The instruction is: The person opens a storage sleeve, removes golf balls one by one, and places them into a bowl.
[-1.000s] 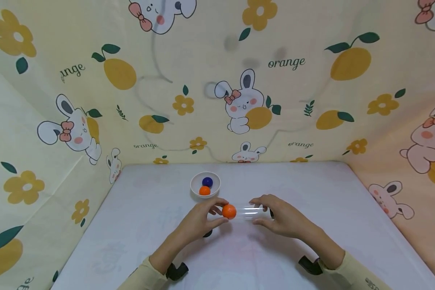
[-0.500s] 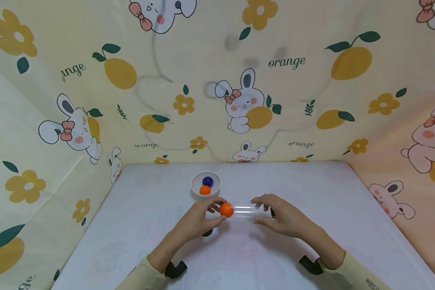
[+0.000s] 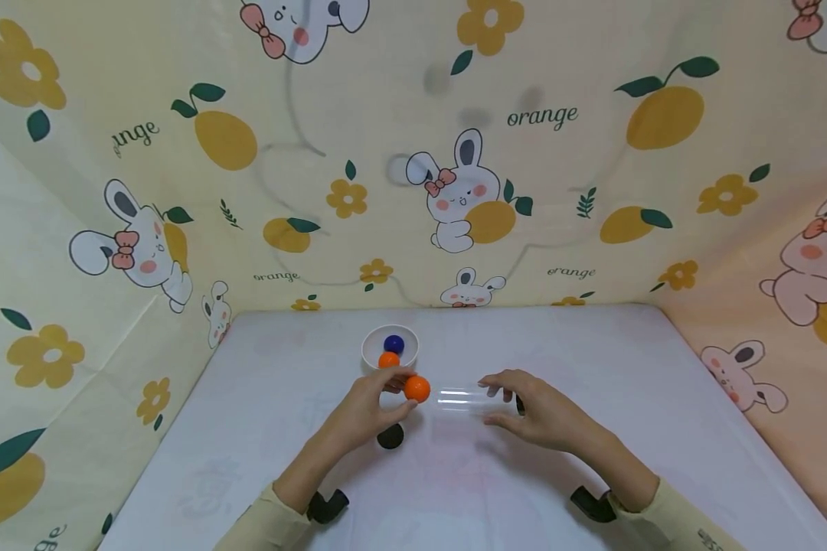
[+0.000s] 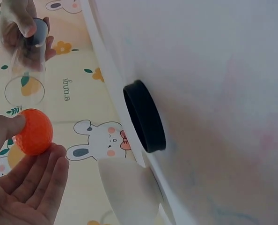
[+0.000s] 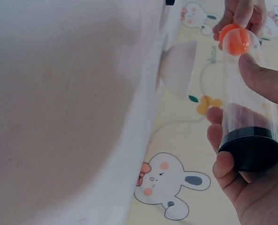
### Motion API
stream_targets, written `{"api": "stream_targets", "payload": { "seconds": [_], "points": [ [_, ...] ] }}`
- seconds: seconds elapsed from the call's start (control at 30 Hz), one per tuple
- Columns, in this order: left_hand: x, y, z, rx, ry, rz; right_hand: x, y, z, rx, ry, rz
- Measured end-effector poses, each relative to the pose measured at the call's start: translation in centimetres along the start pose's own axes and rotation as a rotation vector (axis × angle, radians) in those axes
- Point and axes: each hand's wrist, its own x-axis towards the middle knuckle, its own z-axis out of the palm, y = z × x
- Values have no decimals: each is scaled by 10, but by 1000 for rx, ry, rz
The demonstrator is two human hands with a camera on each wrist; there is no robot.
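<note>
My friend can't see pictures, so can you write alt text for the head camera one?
A person's left hand pinches an orange ball beside the open end of a clear tube gripped sideways by the right hand. Behind them, a white bowl holds an orange and a blue ball; a black cap lies on the white table.

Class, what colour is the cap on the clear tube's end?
Black, clearest in the right wrist view.

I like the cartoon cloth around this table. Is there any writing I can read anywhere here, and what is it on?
"orange": on the back cloth, upper right of the middle rabbit.
"orange": smaller, low on the same cloth at left.
"orange": smaller, low at right.
"nge": a cut-off word at upper left.
The tube, balls, bowl and black cap carry no legible writing.
</note>
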Motion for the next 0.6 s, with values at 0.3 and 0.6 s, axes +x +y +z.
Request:
{"api": "stream_targets", "payload": {
  "seconds": [0.3,0.6],
  "points": [
    [9,-7,-5,25,40,12,-3,1,-2,9,-7,3],
    [23,-12,-8,63,71,-50,-6,2,-4,32,-8,5]
  ]
}}
